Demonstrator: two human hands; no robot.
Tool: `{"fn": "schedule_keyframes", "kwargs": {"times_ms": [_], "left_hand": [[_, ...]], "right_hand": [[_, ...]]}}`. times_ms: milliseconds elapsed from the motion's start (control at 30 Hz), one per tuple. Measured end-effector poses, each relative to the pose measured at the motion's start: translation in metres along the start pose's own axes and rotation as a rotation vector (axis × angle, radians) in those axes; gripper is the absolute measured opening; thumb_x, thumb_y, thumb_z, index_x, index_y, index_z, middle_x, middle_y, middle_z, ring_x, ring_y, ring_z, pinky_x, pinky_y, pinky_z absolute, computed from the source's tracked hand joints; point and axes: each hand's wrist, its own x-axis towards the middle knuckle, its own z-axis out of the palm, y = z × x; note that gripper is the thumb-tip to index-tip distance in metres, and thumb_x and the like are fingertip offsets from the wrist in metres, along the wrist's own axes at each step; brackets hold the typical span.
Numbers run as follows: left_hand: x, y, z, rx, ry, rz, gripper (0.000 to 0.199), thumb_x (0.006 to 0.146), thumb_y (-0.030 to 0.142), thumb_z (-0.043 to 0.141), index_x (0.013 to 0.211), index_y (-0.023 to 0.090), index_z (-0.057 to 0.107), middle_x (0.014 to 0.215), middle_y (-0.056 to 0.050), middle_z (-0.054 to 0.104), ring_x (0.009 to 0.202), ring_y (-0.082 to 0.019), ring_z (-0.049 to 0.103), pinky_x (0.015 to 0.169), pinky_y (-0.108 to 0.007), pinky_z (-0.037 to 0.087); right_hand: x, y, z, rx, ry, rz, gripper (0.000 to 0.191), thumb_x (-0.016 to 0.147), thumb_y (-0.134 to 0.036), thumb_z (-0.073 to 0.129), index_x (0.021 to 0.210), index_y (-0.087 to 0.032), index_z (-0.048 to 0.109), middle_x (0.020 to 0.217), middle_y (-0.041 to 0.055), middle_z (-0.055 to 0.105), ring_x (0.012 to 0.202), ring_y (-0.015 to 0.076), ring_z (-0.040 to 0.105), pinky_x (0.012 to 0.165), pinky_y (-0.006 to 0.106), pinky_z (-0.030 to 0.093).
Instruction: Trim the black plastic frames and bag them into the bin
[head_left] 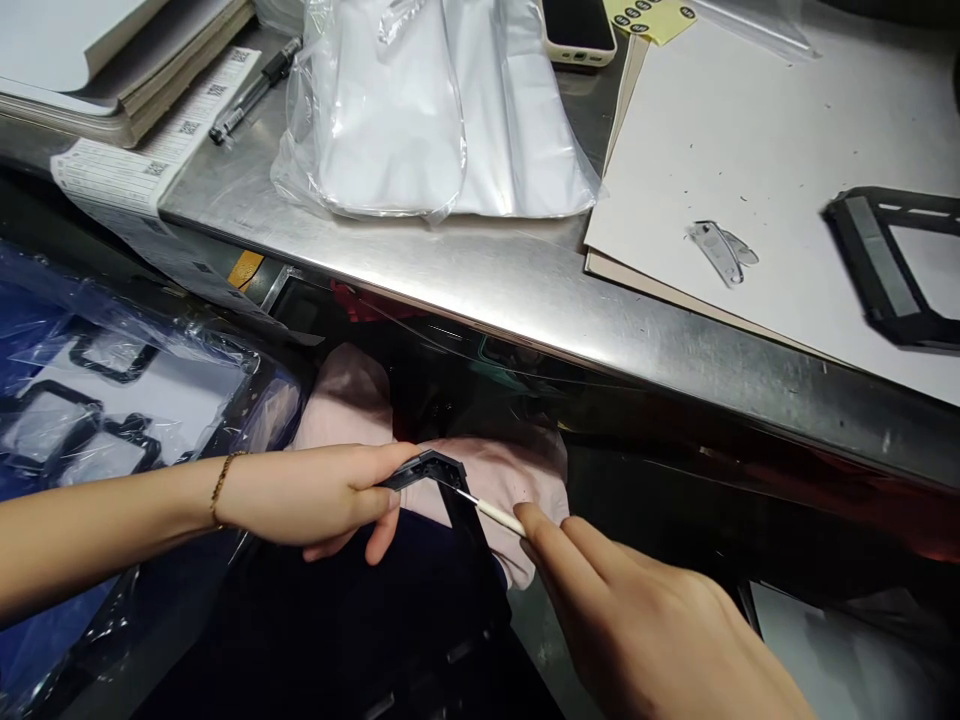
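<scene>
My left hand (330, 493) pinches one corner of a black plastic frame (469, 525) between thumb and fingers, above my lap. In my right hand (645, 600) is a thin tool with a cream-coloured handle (491, 515) and a narrow metal tip, maybe a craft knife; its exact kind cannot be made out. The tip meets the inside of the frame near its upper corner. Dark clothing behind the frame makes its lower part hard to see.
A metal table (420, 270) runs across in front, bearing clear plastic bags (450, 120), a phone (577, 30), a pen (255, 90) and white board (750, 170). On the board lie a nail clipper (720, 250) and another black frame (877, 260). More frames (112, 350) sit in a plastic-lined blue bin at left.
</scene>
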Motion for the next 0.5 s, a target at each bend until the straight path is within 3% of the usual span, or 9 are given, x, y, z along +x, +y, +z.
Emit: {"fn": "schedule_keyframes", "kwargs": {"times_ms": [333,500], "left_hand": [[0.0007,-0.0009,-0.0006,-0.018,-0.004,0.006,0.038,0.085,0.033,0.029,0.122,0.032,0.022,0.069,0.005,0.053,0.031,0.000,0.032,0.030,-0.011,0.026],[0.0018,-0.0019,-0.0001,0.002,0.012,0.009,0.036,0.085,0.033,0.029,0.121,0.032,0.024,0.069,0.005,0.054,0.032,-0.001,0.033,0.030,-0.011,0.027]], "right_hand": [[0.0022,-0.0019,0.0000,-0.101,0.067,-0.061,0.055,0.057,0.006,0.033,0.107,-0.012,0.047,0.064,-0.0003,0.057,0.050,0.0112,0.056,0.038,0.018,0.041],[0.0043,-0.0079,-0.0026,-0.204,0.071,-0.116,0.045,0.054,0.003,0.038,0.094,-0.010,0.054,0.057,-0.0013,0.052,0.039,0.0105,0.050,0.034,0.021,0.038]]}}
